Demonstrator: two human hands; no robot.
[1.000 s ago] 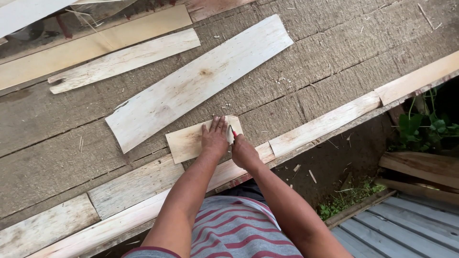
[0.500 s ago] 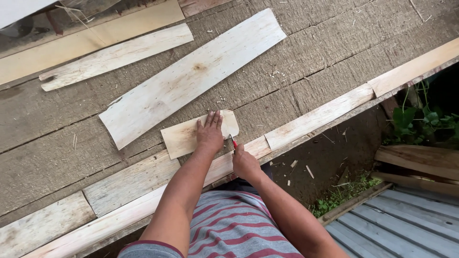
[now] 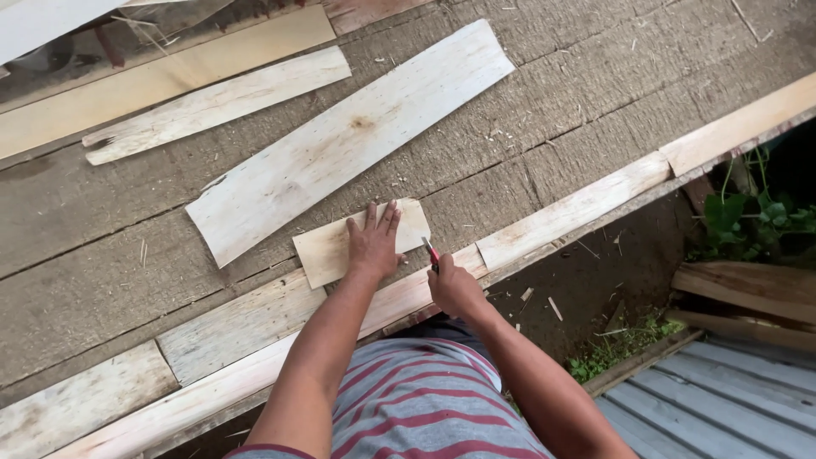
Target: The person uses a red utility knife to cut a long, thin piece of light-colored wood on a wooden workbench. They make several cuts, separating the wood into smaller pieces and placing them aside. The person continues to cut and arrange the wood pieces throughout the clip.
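Sliding right hand (image 3: 455,287) lower along small veneer piece (image 3: 357,242) edge | gripping red-handled knife (image 3: 431,252) in fist | pressing left hand (image 3: 374,242), fingers spread, flat on piece | lying beside long veneer sheet (image 3: 348,140)

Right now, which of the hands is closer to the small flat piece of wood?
Left. The left hand lies flat on the small wood piece, touching it. The right hand grips a red-handled tool just past its right end.
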